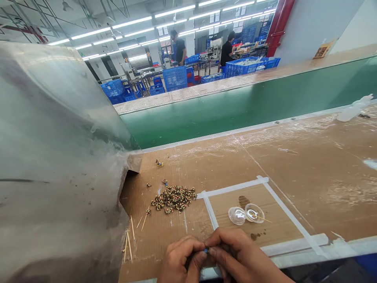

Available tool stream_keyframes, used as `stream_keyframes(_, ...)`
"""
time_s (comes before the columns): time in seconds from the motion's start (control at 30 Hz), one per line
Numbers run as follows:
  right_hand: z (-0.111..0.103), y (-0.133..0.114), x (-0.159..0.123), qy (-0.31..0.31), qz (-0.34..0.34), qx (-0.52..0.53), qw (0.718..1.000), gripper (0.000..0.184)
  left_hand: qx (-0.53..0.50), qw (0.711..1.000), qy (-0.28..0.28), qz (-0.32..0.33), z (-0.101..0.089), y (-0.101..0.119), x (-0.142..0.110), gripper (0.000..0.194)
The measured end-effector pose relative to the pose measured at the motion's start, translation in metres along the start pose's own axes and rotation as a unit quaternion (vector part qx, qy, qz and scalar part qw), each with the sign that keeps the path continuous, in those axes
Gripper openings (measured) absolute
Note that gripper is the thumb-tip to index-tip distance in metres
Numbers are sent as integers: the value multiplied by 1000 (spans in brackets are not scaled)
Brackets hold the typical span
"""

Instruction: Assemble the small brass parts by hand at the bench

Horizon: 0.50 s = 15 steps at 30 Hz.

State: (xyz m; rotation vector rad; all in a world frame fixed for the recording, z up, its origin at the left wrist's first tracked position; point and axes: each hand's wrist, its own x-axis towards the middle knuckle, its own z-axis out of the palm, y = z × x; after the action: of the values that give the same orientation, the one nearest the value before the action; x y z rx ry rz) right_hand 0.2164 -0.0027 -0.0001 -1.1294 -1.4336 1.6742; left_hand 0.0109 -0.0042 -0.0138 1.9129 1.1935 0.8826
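Note:
Near the front edge of the cardboard-covered table, my left hand and my right hand meet, fingertips pinched together. Between them is a tiny piece with a blue part; most of it is hidden by the fingers. Beyond my left hand lies a pile of small dark, yellow and red pieces. A few loose ones lie behind it, one with blue on it. Past my right hand sits a small clear plastic cup with a toothpick in it, beside its clear lid.
Several wooden sticks lie at the left, along a large metal housing. White tape frames an area around the cup. A green conveyor belt runs behind the table. A white bottle lies far right. Two people work among blue crates beyond.

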Motion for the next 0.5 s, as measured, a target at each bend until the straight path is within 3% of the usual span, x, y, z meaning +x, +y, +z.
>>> stream_keyframes(0.13,1,0,-1,12,-17,4,1000,40,-38,999,22,-13,1,2,1,20)
stream_keyframes(0.37,5,14,-1,14,-28,70,997,64,-107,990,49,-73,0,11,3,21)
stream_keyframes(0.5,4,15,-1,13,-16,55,998,63,-115,987,55,-96,-1,12,2,26)
